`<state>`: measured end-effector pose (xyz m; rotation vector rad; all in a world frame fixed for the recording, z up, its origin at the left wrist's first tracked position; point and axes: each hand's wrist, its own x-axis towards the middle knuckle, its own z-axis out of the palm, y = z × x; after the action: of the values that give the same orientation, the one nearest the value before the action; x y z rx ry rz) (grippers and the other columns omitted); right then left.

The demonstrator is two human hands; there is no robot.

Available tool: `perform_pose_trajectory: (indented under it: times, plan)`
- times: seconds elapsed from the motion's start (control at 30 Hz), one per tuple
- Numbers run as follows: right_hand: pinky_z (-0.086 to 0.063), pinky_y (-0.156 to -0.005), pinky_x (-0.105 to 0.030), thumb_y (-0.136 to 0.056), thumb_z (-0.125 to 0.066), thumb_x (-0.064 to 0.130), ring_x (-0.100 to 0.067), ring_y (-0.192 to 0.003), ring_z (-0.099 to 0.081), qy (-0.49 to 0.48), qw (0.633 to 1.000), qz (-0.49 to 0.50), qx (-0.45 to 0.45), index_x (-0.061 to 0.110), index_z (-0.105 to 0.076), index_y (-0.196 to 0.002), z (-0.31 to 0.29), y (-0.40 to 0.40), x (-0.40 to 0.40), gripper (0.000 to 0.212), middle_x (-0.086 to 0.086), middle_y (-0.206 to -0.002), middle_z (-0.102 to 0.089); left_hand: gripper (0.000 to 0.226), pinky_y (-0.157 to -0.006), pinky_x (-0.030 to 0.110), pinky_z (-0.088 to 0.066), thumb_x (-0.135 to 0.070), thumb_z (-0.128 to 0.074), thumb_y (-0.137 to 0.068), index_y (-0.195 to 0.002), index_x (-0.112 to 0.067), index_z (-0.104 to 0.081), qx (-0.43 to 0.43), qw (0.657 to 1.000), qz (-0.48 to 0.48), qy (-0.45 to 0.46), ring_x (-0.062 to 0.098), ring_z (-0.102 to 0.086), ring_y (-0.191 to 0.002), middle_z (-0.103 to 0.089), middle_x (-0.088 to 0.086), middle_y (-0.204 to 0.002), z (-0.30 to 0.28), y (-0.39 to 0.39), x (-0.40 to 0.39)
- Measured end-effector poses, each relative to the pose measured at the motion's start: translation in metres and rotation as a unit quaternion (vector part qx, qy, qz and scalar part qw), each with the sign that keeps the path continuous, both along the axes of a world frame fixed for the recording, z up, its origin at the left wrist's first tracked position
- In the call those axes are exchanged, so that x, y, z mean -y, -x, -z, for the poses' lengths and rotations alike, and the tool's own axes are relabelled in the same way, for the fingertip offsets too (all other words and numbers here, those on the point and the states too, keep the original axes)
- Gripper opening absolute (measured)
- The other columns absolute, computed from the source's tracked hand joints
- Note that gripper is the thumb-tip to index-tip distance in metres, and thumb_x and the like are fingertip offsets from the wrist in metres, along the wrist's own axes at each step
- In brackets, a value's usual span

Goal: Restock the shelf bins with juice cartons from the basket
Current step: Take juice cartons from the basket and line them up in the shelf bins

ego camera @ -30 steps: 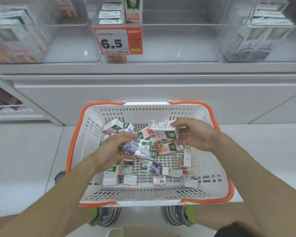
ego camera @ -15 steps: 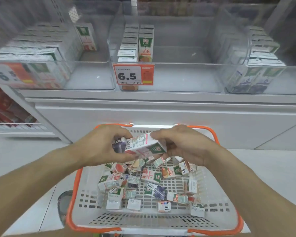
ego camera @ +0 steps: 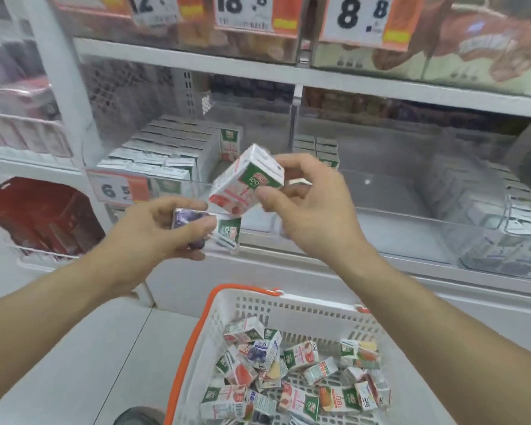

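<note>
My right hand [ego camera: 311,216] pinches a white and red juice carton [ego camera: 246,182], held tilted in front of the clear shelf bins. My left hand [ego camera: 163,231] grips a purple grape carton [ego camera: 187,219] lower and to the left, its green end sticking out to the right. Below them stands the white basket with orange rim [ego camera: 196,335], with several loose cartons [ego camera: 292,381] in it. The left bin [ego camera: 172,161] is nearly full of upright cartons. The middle bin [ego camera: 380,191] holds one short row at its back left. The right bin [ego camera: 503,222] is partly filled.
Price tags hang on the shelf edges: a "6.5" tag [ego camera: 117,188] at the left bin, and "18.8" [ego camera: 242,10] and "8.8" [ego camera: 362,16] tags above. A wire rack with red packs [ego camera: 37,216] sits at lower left. A dark shoe tip [ego camera: 138,417] shows beside the basket.
Both hands have risen from the basket to shelf height, each with a carton. The view has tilted up, so the basket now lies lower in the frame.
</note>
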<state>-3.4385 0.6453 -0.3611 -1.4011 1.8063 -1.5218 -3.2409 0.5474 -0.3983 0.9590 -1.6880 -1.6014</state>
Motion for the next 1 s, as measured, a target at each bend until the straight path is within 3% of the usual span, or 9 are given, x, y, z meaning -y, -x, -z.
perform_pose_trajectory:
  times: [0.1,0.17,0.3,0.43,0.53,0.73,0.8,0.9,1.0]
  plan:
    - [-0.051,-0.076,-0.013,-0.089,-0.072,0.017,-0.001,-0.082,-0.065,-0.002,0.990,0.044,-0.134,0.021,-0.063,-0.118,-0.010,0.001,0.059,0.030,0.008,-0.101,-0.068,0.045,-0.071,0.031,-0.061,-0.025,-0.091,-0.064,-0.105,-0.015,-0.074,-0.073,0.994,-0.063,-0.053,0.022,-0.069,-0.077,-0.074,0.015,-0.096,0.003,-0.011,0.019]
    - [-0.051,-0.090,-0.028,-0.091,-0.070,0.019,-0.016,-0.101,-0.063,-0.043,0.972,0.062,-0.224,0.017,-0.059,-0.125,-0.009,0.007,0.107,0.036,-0.002,-0.116,-0.065,0.043,-0.072,0.029,-0.061,-0.005,-0.082,-0.071,-0.112,-0.012,-0.070,-0.092,0.989,-0.096,-0.069,0.023,-0.071,-0.082,-0.075,0.015,-0.103,0.004,-0.014,0.030]
    - [-0.049,-0.087,-0.035,-0.094,-0.063,0.011,-0.032,-0.111,-0.061,-0.173,0.930,0.078,-0.315,0.003,-0.054,-0.129,0.003,0.017,0.195,0.037,-0.017,-0.124,-0.061,0.045,-0.068,0.023,-0.060,0.011,-0.078,-0.073,-0.108,-0.013,-0.068,-0.114,0.980,-0.134,-0.087,0.019,-0.071,-0.078,-0.075,0.013,-0.101,0.004,-0.012,0.041]
    - [-0.048,-0.100,-0.034,-0.097,-0.054,0.003,-0.035,-0.122,-0.055,-0.231,0.921,0.068,-0.308,0.000,-0.050,-0.135,0.026,0.026,0.253,0.038,-0.020,-0.135,-0.054,0.050,-0.064,0.019,-0.058,0.010,-0.079,-0.072,-0.113,-0.016,-0.066,-0.113,0.984,-0.106,-0.088,0.016,-0.071,-0.077,-0.076,0.008,-0.098,0.011,-0.016,0.040]
    - [-0.047,-0.102,-0.035,-0.093,-0.057,-0.002,-0.033,-0.125,-0.054,-0.255,0.904,0.125,-0.320,0.002,-0.049,-0.138,0.040,0.035,0.280,0.046,-0.017,-0.139,-0.053,0.052,-0.072,0.025,-0.058,0.006,-0.080,-0.072,-0.114,-0.021,-0.066,-0.111,0.985,-0.089,-0.098,0.023,-0.073,-0.088,-0.077,0.003,-0.098,0.015,-0.023,0.045]
    - [-0.044,-0.101,-0.040,-0.093,-0.056,0.004,-0.037,-0.127,-0.049,-0.239,0.901,0.159,-0.326,0.002,-0.034,-0.146,0.039,0.036,0.282,0.058,-0.021,-0.144,-0.042,0.050,-0.064,0.028,-0.055,0.009,-0.078,-0.073,-0.115,-0.015,-0.066,-0.136,0.975,-0.089,-0.151,0.017,-0.069,-0.074,-0.077,0.008,-0.098,0.016,-0.023,0.053]
    - [-0.046,-0.095,-0.034,-0.092,-0.055,-0.001,-0.032,-0.124,-0.053,-0.227,0.903,0.157,-0.328,0.005,-0.035,-0.148,0.026,0.032,0.268,0.059,-0.016,-0.146,-0.044,0.047,-0.066,0.031,-0.054,0.009,-0.077,-0.074,-0.114,-0.014,-0.066,-0.135,0.975,-0.086,-0.155,0.015,-0.067,-0.070,-0.077,0.009,-0.096,0.013,-0.019,0.049]
    - [-0.049,-0.084,-0.025,-0.090,-0.058,-0.003,-0.023,-0.108,-0.062,-0.144,0.924,0.060,-0.350,0.011,-0.057,-0.128,-0.001,0.019,0.217,0.040,-0.007,-0.122,-0.063,0.034,-0.059,0.029,-0.051,0.005,-0.072,-0.081,-0.112,-0.008,-0.067,-0.151,0.966,-0.084,-0.194,0.012,-0.063,-0.058,-0.074,0.006,-0.080,0.004,-0.010,0.041]
    - [-0.055,-0.084,-0.028,-0.087,-0.065,0.000,-0.010,-0.093,-0.066,-0.089,0.924,-0.120,-0.352,0.022,-0.062,-0.119,-0.026,0.007,0.137,0.038,0.003,-0.111,-0.067,0.012,-0.054,0.029,-0.042,-0.011,-0.065,-0.089,-0.097,-0.004,-0.070,-0.167,0.951,-0.069,-0.252,0.013,-0.054,-0.048,-0.064,0.007,-0.067,-0.011,0.000,0.029]
